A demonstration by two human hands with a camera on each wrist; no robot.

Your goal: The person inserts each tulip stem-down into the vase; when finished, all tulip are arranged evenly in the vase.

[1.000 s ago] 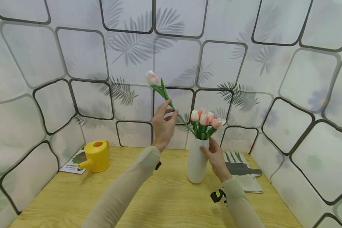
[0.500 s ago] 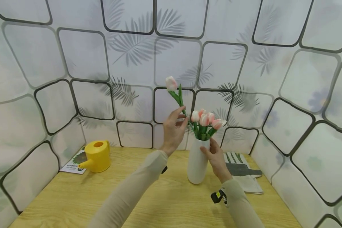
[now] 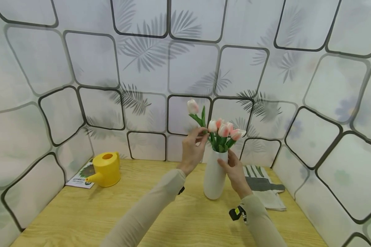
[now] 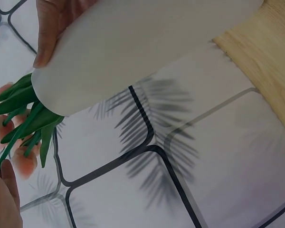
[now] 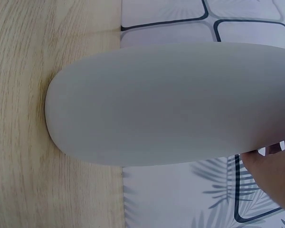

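My left hand [image 3: 193,149] pinches the green stem of a pale pink tulip [image 3: 193,107] just left of the vase mouth. The stem's lower end runs down into the white vase [image 3: 214,178], as the left wrist view shows. Several pink and white tulips [image 3: 223,130] with green leaves stand in the vase. My right hand [image 3: 234,169] grips the vase's upper right side, thumb in front and fingers behind. The vase [image 5: 166,104] stands upright on the wooden table [image 5: 19,142].
A yellow watering can [image 3: 106,169] stands at the left, partly over a printed card [image 3: 81,176]. Behind the right hand lies a folded grey and white cloth [image 3: 261,185]. Patterned wall covering [image 3: 148,68] closes off the back and sides of the table.
My left hand has moved right and down with the tulip, sinking its stem deeper into the vase and bringing its bloom nearer the others. The right hand has stayed on the vase.
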